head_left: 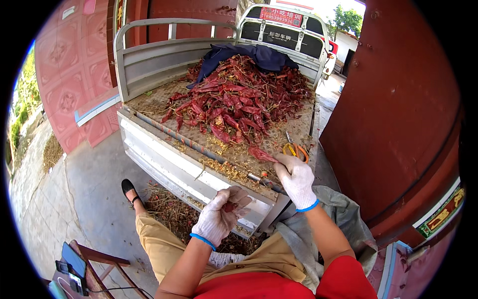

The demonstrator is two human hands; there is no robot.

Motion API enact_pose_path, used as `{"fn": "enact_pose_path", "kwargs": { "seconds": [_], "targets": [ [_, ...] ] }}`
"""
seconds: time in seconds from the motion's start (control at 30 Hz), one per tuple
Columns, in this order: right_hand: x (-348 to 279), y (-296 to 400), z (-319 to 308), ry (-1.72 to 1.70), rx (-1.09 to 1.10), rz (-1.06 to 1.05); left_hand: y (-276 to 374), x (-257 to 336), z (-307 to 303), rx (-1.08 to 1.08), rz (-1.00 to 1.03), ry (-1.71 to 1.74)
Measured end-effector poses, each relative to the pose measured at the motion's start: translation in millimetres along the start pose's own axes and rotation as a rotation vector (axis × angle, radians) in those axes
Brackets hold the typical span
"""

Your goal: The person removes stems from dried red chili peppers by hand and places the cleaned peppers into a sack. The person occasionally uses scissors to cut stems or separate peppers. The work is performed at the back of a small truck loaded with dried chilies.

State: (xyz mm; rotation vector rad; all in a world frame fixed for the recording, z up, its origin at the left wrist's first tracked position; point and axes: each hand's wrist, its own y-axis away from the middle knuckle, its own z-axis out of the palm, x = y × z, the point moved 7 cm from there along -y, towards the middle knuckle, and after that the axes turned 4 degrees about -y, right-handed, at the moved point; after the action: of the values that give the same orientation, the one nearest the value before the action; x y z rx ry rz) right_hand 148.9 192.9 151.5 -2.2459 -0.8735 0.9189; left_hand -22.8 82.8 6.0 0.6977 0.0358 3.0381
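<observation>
My right hand, in a white knit glove with a blue cuff, pinches one end of a dried red chili pepper above the truck bed's rear edge. Just beyond these fingers lie scissors with orange and yellow handles. My left hand, gloved alike, is cupped in front of the tailgate with its fingers curled. A dark reddish patch shows in its palm; whether that is a pepper piece or a stain is unclear. Farther in, a large heap of dried red chili peppers covers much of the bed.
Dark blue cloth drapes over the heap's back. The lowered white tailgate is before me, with stalks and debris beneath. A grey woven sack lies at right, beside a dark red metal door. A wooden stool stands lower left.
</observation>
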Motion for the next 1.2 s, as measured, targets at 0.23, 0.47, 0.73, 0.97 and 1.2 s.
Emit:
{"fn": "enact_pose_path", "kwargs": {
  "seconds": [0.23, 0.47, 0.73, 0.97, 1.2],
  "targets": [
    [-77, 64, 5, 0.135, -0.069, -0.448, -15, -7, -4, -0.027, -0.038, 0.041],
    [-99, 94, 11, 0.057, -0.178, -0.606, -9, -10, 6, 0.054, -0.16, -0.002],
    [-44, 81, 25, -0.324, -0.422, 0.251, 6, 3, 1, 0.115, -0.035, -0.45],
    [-44, 47, 50, -0.241, -0.633, 0.412, 9, 6, 5, 0.149, -0.006, -0.767],
    [-49, 57, 57, -0.256, -0.527, 0.337, 10, 7, -2, 0.207, 0.171, -1.148]
  ]
}}
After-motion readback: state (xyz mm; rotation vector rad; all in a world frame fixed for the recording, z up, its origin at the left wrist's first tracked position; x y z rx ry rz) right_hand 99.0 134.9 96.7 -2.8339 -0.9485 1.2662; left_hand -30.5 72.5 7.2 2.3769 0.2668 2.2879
